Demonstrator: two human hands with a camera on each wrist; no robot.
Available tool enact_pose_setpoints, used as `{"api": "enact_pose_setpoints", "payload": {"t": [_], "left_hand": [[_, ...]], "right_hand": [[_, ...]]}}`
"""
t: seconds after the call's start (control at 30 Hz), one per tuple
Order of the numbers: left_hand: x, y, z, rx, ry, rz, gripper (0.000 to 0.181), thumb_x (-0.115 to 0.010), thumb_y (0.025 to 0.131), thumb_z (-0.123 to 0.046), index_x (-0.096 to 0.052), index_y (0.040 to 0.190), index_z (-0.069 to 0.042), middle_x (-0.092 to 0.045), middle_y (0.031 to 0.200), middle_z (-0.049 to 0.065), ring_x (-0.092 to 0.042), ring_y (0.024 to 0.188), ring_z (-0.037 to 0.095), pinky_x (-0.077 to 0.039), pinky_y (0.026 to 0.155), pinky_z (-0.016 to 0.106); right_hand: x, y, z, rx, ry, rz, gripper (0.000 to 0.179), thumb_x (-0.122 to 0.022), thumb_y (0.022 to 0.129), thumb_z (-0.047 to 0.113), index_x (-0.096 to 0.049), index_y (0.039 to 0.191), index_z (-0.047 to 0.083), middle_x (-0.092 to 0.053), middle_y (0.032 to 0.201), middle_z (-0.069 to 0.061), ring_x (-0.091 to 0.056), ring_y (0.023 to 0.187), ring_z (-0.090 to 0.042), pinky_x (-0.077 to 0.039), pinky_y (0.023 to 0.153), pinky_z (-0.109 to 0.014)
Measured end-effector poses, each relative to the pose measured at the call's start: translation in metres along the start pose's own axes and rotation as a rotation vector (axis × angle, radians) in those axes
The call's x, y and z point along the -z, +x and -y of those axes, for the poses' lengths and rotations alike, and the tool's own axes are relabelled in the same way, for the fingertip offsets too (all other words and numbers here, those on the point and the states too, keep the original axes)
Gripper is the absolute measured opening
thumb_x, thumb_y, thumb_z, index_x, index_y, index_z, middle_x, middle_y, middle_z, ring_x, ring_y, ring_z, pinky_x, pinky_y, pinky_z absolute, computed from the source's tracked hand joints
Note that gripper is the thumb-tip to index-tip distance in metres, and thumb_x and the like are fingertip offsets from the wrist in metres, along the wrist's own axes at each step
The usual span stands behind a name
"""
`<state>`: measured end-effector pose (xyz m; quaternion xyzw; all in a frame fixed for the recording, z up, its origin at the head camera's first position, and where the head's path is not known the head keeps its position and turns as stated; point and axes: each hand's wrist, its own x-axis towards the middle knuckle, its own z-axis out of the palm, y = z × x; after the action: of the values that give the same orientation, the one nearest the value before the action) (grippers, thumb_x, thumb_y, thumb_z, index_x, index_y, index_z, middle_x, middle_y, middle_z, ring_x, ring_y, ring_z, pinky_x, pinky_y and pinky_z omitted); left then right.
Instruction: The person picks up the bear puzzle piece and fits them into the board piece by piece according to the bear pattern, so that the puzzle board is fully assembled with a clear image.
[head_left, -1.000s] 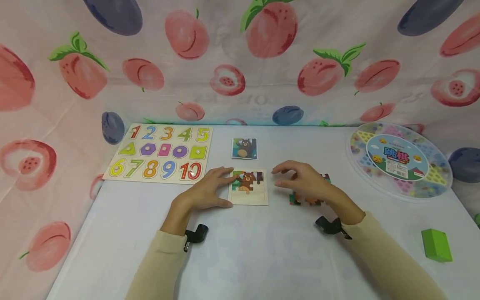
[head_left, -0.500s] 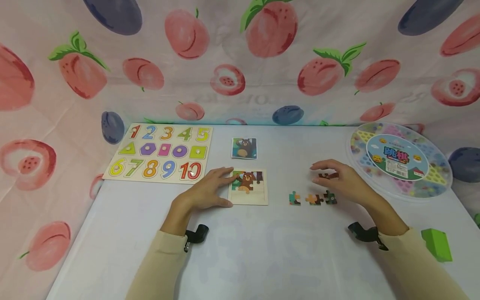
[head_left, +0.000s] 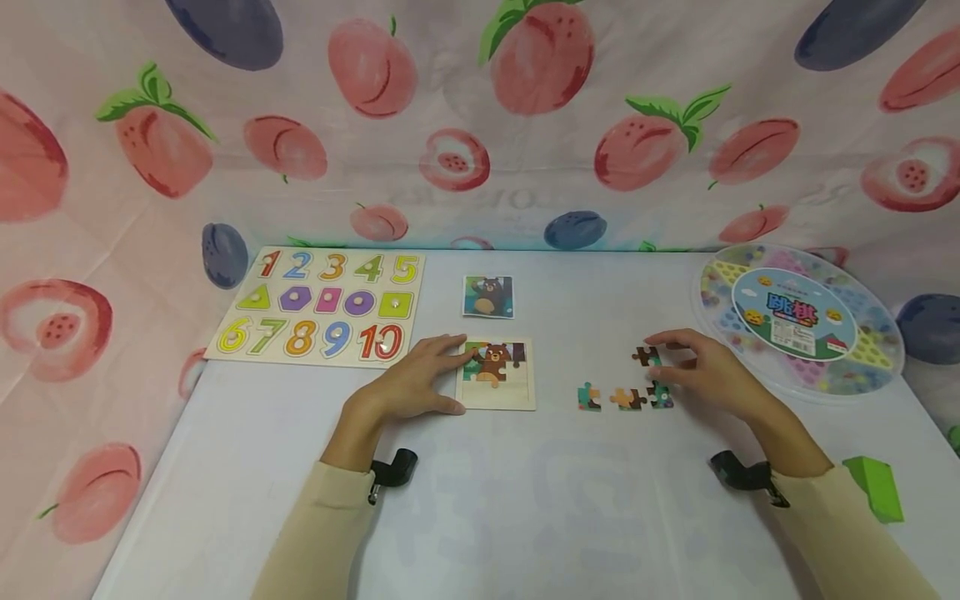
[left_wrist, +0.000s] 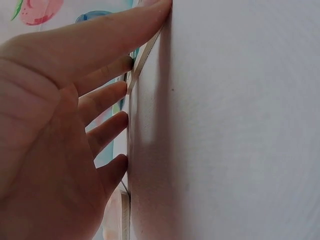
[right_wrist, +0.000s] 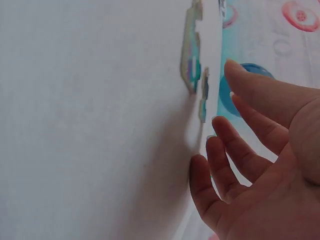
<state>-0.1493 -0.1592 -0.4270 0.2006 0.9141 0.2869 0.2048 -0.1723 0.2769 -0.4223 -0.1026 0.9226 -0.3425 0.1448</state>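
Note:
My left hand [head_left: 411, 382] rests at the left edge of a small wooden puzzle board [head_left: 513, 395], thumb at its lower corner and fingertips over its upper left. Fitted bear puzzle pieces [head_left: 493, 360] fill the board's upper part; bare wood shows below. To the right, my right hand [head_left: 708, 372] hovers beside loose jigsaw pieces, fingers apart with nothing between them. A dark brown and green piece [head_left: 643, 357] lies by its fingertips. Below are a teal and orange piece [head_left: 589, 397], an orange and brown piece [head_left: 628, 400] and a dark green piece [head_left: 662, 395].
A bear picture card [head_left: 489, 297] lies behind the board. At the back left is a number and shape board [head_left: 418, 283]. A round Chinese checkers set [head_left: 795, 317] sits at the back right, with a green block [head_left: 876, 490] nearer the front.
My right hand has moved right, away from the board, uncovering the loose pieces. The dark brown piece between its fingers half a second ago now lies uncovered. My left hand stays put.

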Motion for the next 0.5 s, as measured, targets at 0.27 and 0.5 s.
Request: {"api": "enact_pose_setpoints", "payload": {"t": [0.27,0.5], "left_hand": [[-0.001,0.001,0.002,-0.009,-0.001,-0.003,0.083,-0.084,0.084,-0.032,-0.044,0.155,-0.019,-0.024,0.171,0.000,-0.016,0.161,0.029,-0.024,0.130,0.053],[-0.001,0.000,0.002,-0.009,0.002,-0.005,0.083,-0.083,0.084,-0.033,-0.044,0.155,-0.019,-0.024,0.171,0.000,-0.016,0.161,0.029,-0.024,0.130,0.053]], "right_hand": [[0.000,0.009,-0.005,0.020,-0.048,0.003,0.042,-0.070,0.096,0.016,-0.060,0.136,0.007,-0.061,0.141,-0.020,-0.053,0.132,-0.040,-0.049,0.105,-0.054],[0.001,0.014,-0.008,0.001,-0.075,-0.013,0.036,-0.071,0.095,0.013,-0.066,0.130,0.008,-0.065,0.134,-0.018,-0.058,0.124,-0.035,-0.049,0.097,-0.033]]}}
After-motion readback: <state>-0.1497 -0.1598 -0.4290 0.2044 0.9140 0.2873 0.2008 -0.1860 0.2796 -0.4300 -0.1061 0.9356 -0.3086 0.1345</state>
